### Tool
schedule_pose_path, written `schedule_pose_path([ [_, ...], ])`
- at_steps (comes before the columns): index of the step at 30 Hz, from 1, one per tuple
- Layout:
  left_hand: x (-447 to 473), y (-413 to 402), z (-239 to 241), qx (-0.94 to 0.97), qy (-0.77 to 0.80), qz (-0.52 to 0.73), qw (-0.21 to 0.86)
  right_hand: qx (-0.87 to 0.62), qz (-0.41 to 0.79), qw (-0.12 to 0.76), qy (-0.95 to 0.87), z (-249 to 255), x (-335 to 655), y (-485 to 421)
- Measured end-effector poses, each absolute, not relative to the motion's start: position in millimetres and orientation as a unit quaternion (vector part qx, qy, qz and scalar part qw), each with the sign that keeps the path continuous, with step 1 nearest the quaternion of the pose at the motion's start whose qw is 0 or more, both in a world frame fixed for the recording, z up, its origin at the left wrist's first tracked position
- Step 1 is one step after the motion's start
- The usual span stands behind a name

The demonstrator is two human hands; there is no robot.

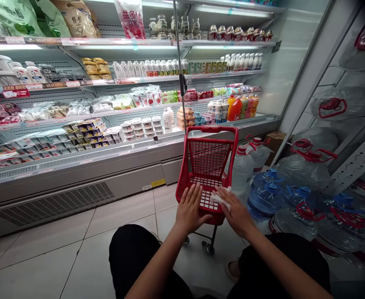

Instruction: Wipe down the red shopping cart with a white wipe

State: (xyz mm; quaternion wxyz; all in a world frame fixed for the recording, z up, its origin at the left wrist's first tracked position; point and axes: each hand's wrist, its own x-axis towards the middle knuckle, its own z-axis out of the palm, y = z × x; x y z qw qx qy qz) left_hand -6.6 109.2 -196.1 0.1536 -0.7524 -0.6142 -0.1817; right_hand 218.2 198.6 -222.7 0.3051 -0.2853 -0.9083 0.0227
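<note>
A small red shopping cart [211, 143] on wheels stands in front of me on the tiled floor. My left hand [190, 209] lies flat on the cart's near rim with fingers stretched out and apart. My right hand [236, 211] rests on the same rim to the right and presses a white cloth or tissue [220, 199] against the red plastic. The basket of the cart looks empty inside. I am crouched, with my knees in dark trousers at the bottom of the view.
A long refrigerated shelf unit [76, 162] with dairy cups, bottles and juice fills the left and back. Large water jugs [265, 195] with red caps crowd the floor and rack on the right. A thin pole [180, 70] rises behind the cart.
</note>
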Motion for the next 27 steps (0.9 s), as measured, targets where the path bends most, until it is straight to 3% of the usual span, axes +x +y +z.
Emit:
schedule_pose_path([
  [6, -41.3, 130.9, -192.4, -0.753, -0.626, -0.158, 0.132, -0.373, -0.020, 0.328, -0.868, -228.1, 227.8, 221.9],
  [18, -29.6, 110.9, -209.9, -0.721, -0.647, -0.173, 0.178, -0.260, -0.027, 0.303, -0.916, -222.4, 123.1, 158.6],
  [22, -29.5, 100.0, -207.1, -0.718, -0.650, -0.170, 0.179, -0.237, -0.048, 0.299, -0.923, -224.0, 160.6, 161.3],
  [27, -14.9, 91.6, -206.4, -0.713, -0.653, -0.186, 0.174, -0.310, -0.058, 0.297, -0.901, -228.6, 233.0, 184.5],
])
